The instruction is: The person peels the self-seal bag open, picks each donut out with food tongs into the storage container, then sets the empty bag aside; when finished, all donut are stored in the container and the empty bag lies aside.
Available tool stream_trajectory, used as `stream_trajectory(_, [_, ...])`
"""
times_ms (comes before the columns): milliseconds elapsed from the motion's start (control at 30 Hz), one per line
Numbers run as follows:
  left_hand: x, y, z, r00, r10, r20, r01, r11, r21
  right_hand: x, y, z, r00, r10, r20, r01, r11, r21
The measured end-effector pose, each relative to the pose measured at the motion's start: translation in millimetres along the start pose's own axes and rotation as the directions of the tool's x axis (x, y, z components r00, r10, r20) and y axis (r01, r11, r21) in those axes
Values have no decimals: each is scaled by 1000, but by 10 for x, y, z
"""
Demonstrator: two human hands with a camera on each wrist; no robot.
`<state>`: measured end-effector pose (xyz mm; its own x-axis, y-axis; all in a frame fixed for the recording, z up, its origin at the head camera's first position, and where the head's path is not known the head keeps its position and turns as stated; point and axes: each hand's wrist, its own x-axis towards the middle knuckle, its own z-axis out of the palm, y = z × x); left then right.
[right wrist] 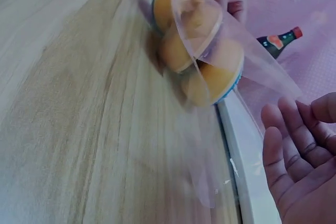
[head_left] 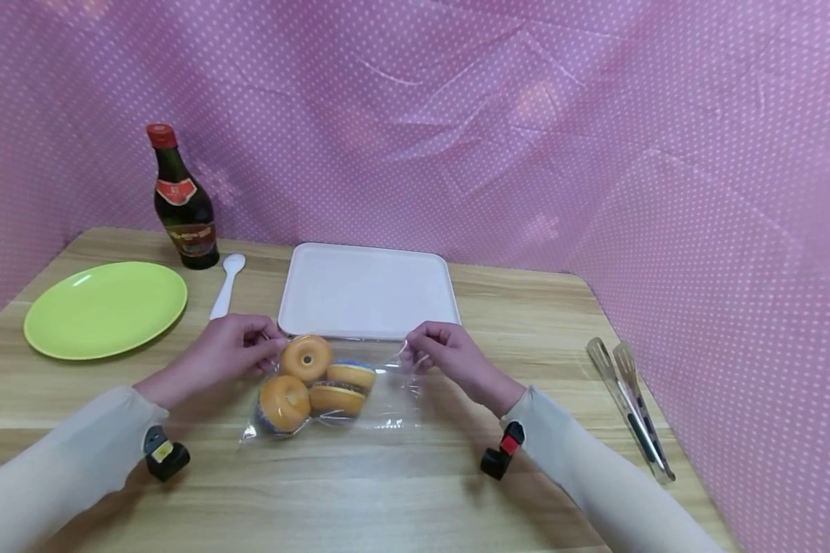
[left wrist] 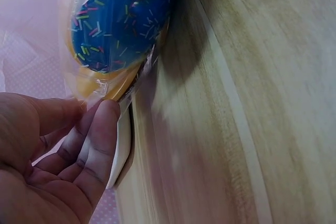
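Observation:
Between the two hands is a clear plastic bag [head_left: 397,392] with several toy donuts [head_left: 307,359] inside, bunched at its left end. The left hand [head_left: 238,346] pinches the bag's left upper corner between thumb and fingers, right beside the donuts. In the left wrist view a donut [left wrist: 126,19] with blue icing and coloured sprinkles shows through the film above the fingertips. At the bag's other upper corner, the right hand [head_left: 449,357] pinches the film between thumb and index finger, its other fingers loosely bent. The bag's right part is flat and see-through.
Just behind the bag lies a white tray [head_left: 370,288]. To the left are a green plate [head_left: 104,307], a white spoon [head_left: 227,284] and a dark bottle with a red cap [head_left: 185,200]. Metal tongs [head_left: 629,407] lie at the table's right edge. A pink dotted curtain [head_left: 415,115] surrounds the table.

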<state>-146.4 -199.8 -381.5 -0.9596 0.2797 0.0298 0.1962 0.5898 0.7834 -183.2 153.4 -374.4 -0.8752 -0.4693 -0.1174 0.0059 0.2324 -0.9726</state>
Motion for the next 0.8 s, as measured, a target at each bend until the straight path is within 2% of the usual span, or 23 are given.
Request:
stream_trajectory(200, [13, -24, -5, 1000, 14, 4, -14, 999, 41, -2, -31, -18, 1000, 11, 10, -11, 999, 31])
stream_trajectory(467, [17, -45, 4, 1000, 24, 11, -24, 999, 27, -21, -35, -54, 999, 42, 33, -43, 998, 37])
stream_trajectory(800, [12, -49, 15, 999, 39, -4, -39, 999, 25, -135, -23, -203, 997, 58, 49, -57, 998, -12])
